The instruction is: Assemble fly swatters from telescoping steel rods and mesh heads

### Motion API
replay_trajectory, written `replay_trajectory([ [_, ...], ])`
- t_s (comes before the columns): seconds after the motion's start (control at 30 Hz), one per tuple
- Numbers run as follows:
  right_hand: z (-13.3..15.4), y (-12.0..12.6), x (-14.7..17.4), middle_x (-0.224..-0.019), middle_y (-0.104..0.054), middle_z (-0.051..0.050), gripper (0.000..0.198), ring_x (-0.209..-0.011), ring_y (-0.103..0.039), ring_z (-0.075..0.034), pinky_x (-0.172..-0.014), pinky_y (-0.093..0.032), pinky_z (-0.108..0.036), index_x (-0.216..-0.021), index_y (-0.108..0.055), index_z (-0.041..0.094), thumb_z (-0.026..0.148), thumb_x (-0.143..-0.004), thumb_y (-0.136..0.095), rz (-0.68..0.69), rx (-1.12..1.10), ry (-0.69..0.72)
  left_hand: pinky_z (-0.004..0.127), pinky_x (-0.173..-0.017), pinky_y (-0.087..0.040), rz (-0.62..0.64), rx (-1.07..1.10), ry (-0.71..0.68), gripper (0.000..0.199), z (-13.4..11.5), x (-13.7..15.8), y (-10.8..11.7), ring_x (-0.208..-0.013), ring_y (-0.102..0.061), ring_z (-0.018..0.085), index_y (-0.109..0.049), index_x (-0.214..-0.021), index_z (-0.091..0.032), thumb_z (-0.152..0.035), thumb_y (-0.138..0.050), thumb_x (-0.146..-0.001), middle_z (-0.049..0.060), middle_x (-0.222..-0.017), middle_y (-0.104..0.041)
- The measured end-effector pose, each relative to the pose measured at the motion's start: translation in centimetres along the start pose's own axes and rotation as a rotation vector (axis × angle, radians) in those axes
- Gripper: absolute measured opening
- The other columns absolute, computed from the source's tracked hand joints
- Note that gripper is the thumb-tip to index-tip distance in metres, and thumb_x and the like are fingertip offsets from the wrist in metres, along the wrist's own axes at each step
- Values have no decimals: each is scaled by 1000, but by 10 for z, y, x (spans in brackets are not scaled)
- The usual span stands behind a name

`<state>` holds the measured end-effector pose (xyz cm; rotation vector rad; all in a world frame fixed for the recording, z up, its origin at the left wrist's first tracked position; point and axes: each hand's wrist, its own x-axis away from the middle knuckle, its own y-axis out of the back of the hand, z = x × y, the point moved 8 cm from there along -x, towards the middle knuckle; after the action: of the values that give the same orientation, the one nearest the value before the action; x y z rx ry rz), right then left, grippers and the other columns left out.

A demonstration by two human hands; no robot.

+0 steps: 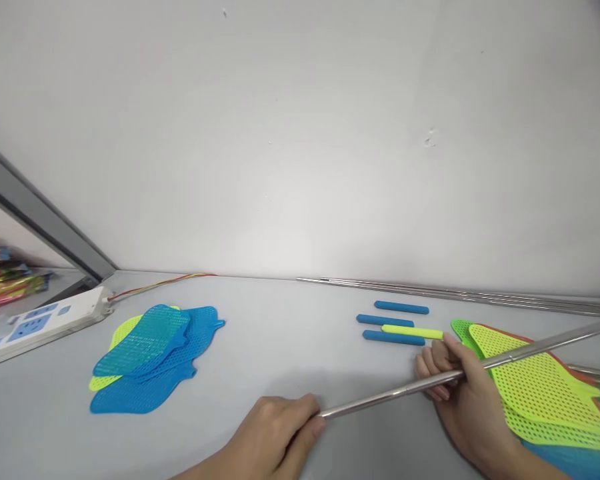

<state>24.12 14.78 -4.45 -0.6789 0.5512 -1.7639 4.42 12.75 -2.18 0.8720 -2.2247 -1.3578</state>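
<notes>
A silver telescopic rod point(375, 400) slants up to the right in front of me. My left hand point(275, 433) pinches its lower left end between thumb and fingers. Further along, my right hand point(473, 407) is closed with the rod lying across its curled fingers. The same hand's thumb and forefinger hold the end of a yellow plastic handle point(413, 331), which points left. Under and beside that handle lie blue plastic handles point(401, 307) on the table. Yellow fly swatter heads point(540, 380) are piled just right of my right hand, partly behind the rod.
Blue and yellow fly swatter heads point(140, 393) are heaped on the left of the grey table point(280, 333). A white power strip point(55, 323) with a cable lies at the left edge. Thin metal rods point(430, 291) run along the wall. Colourful packets point(10, 280) sit beyond the grey post.
</notes>
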Motion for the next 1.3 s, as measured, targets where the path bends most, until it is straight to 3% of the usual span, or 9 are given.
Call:
replay_trajectory([
  [0.13,-7,2,0,-43,-21,5,38,-38,-23,-8,-38,-18,-24,-46,-30,18,30,-80,-40,4,26,-58,21,-49,-32,25,23,20,27,1,-1,-1,-50,-46,9,-37,-70,-20,-28,-20,-89,-4,-56,-45],
  [0.47,-7,-1,1,-41,-19,5,40,-38,-24,-10,-38,-18,-25,-43,-32,18,34,-79,-38,38,69,-13,23,-44,-29,3,-29,-88,27,-5,-3,0,-44,-43,11,-37,-69,-19,-26,-19,-88,-3,-51,-46],
  [0.93,0,-3,5,-39,-23,3,43,-40,-28,-12,-42,-23,-27,-43,-36,19,36,-82,-31,90,152,-9,20,-48,-29,27,58,-8,24,-4,0,0,-45,-34,9,-39,-73,-18,-27,-22,-88,-4,-54,-40],
  [1.13,-16,-6,9,-39,-29,2,39,-38,-29,-12,-39,-24,-27,-41,-37,20,35,-77,-36,182,200,-214,18,-50,-28,-124,115,108,24,12,-2,14,-50,-36,7,-36,-68,-18,-26,-25,-87,-5,-56,-38],
  [1.3,-22,-7,12,-36,-32,1,41,-37,-34,-14,-41,-27,-29,-38,-36,21,40,-74,-37,271,332,-280,19,-47,-25,-121,111,79,23,13,-1,15,-45,-29,7,-34,-65,-18,-24,-28,-86,-6,-51,-31],
])
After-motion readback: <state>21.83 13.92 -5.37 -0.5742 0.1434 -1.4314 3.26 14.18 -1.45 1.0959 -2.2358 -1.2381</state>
